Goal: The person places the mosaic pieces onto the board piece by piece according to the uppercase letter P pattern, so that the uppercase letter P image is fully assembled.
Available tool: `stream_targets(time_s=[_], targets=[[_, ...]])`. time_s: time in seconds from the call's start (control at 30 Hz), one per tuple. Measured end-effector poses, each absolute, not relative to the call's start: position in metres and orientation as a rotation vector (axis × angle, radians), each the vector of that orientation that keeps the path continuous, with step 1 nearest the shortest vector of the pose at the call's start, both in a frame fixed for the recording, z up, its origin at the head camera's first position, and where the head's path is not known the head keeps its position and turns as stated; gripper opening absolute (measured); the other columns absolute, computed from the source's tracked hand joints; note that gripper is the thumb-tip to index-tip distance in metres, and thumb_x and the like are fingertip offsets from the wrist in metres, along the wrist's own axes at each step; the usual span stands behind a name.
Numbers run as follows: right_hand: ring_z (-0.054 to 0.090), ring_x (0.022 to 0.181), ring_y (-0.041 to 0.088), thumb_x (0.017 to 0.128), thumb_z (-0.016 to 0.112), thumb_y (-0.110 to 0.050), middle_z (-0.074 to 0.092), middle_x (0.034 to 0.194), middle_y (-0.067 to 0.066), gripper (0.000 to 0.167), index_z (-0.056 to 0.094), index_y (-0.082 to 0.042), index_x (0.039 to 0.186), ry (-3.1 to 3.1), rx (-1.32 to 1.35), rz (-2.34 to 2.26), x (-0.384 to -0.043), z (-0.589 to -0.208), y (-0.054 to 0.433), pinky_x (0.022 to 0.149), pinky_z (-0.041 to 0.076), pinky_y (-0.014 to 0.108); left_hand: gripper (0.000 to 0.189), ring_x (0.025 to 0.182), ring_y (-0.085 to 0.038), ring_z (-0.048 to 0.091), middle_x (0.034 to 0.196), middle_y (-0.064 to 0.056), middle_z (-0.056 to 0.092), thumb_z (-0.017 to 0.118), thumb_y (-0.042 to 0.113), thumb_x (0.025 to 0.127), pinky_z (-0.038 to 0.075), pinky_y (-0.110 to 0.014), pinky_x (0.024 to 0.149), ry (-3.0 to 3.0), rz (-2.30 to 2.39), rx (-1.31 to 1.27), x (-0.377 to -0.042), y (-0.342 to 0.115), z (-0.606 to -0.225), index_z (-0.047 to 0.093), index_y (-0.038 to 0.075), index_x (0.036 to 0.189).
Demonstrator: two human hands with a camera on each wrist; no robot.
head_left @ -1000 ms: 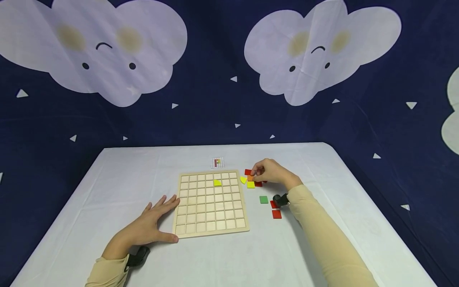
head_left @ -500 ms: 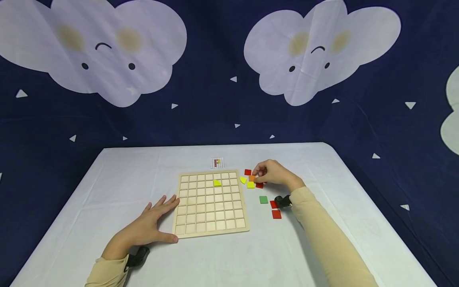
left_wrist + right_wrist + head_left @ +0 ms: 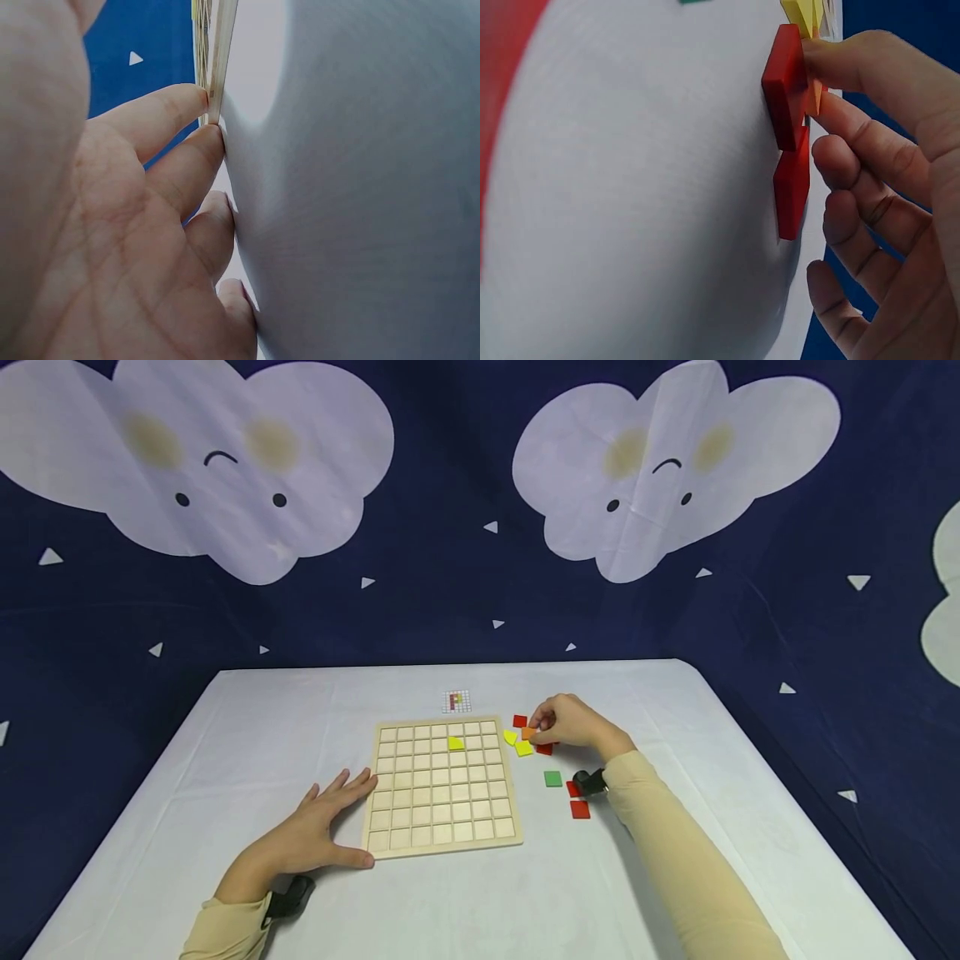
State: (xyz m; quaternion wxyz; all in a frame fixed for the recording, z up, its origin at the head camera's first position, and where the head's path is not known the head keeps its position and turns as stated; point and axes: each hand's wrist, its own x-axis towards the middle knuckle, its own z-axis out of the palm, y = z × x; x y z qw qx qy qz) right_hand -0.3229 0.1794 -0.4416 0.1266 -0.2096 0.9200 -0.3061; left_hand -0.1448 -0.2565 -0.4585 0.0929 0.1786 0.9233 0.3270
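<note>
In the head view, a wooden grid board lies on the table with one yellow rounded tile in a cell near its far side. My left hand rests spread at the board's left side, its fingertips and thumb touching the frame. Right of the board, my right hand pinches an orange square tile between thumb and index finger, low among the loose tiles. The right wrist view shows two red tiles close beside the thumb, with the other fingers loosely bent.
Around the right hand lie a yellow square tile, a second yellow rounded tile and a red tile. A green tile and a red tile lie nearer. Behind the board is a small pattern card.
The orange tile has shifted slightly right with my right hand. The yellow square tile beside it has turned a little, and a neighbouring red tile has slid slightly. My left hand stays put.
</note>
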Motion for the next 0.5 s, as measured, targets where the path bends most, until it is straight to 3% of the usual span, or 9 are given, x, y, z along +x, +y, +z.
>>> stream_targets(time_s=[0.5], targets=[[0.068, 0.088, 0.013, 0.089, 0.086, -0.025, 0.080, 0.096, -0.001, 0.021, 0.081, -0.011, 0.103, 2.689, -0.663, -0.928, -0.325, -0.439, 0.161, 0.081, 0.057, 0.029, 0.119, 0.163, -0.056, 0.016, 0.174, -0.018, 0.034, 0.097, 0.056, 0.067, 0.002, -0.084, 0.124, 2.758, 0.934, 0.518, -0.145, -0.255, -0.458, 0.045, 0.008, 0.164]])
